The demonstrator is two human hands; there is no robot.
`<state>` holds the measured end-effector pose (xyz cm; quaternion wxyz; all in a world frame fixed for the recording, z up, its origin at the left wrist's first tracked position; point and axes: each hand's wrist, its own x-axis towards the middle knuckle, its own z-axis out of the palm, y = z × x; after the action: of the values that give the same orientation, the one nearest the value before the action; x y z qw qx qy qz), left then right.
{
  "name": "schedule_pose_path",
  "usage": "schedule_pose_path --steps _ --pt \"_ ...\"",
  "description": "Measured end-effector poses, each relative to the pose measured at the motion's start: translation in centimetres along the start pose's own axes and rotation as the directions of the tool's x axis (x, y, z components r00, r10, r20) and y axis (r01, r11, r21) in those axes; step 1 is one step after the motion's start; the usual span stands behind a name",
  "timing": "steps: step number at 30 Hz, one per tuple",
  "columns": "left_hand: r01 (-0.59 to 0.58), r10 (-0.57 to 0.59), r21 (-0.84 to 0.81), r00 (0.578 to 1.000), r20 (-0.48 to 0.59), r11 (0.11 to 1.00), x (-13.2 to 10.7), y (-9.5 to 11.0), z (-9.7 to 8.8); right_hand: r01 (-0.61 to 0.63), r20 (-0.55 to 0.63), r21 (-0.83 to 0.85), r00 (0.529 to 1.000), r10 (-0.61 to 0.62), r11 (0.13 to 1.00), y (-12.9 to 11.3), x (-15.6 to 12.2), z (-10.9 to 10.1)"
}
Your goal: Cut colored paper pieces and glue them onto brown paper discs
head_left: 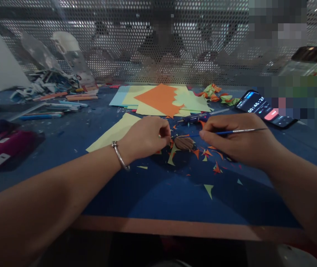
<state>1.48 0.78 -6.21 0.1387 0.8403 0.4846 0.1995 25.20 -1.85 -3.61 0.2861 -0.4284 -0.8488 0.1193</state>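
Observation:
Thumb and fingers of my left hand (150,137) are pinched together just left of a small brown, ridged, oval piece (184,143) on the blue table; what they hold, if anything, is too small to make out. In my right hand (233,137) is a thin blue-handled paintbrush (225,132). Its silver end points right, and its thin blue end reaches left over the brown piece. Orange and pale green paper scraps (216,167) lie around that piece. A pale yellow sheet (114,131) is partly under my left hand.
Behind my hands lie a dark purple tool (194,118) and stacked paper with an orange sheet (158,98). A phone (264,109) showing a timer is at right. Leftward are a magenta device (8,148), chalk-like sticks (82,98) and a bottle (76,61). Perforated metal (125,55) closes the back.

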Motion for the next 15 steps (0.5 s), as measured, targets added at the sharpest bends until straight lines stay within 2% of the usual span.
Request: schedule_pose_path --steps 4,8,15 --pt "0.044 -0.051 -0.176 0.998 -0.031 0.983 -0.4 -0.5 -0.9 -0.042 -0.046 0.039 0.998 0.044 0.998 -0.4 -0.1 -0.2" --pt "0.024 -0.039 -0.313 0.998 -0.04 0.949 -1.0 -0.6 -1.6 0.003 -0.115 0.087 0.993 0.008 0.996 -0.6 -0.3 -0.5" --pt "0.059 -0.082 -0.513 0.996 -0.022 0.856 -1.5 0.3 -1.7 0.0 -0.148 0.112 0.989 0.017 0.994 -0.9 -0.6 -0.6"
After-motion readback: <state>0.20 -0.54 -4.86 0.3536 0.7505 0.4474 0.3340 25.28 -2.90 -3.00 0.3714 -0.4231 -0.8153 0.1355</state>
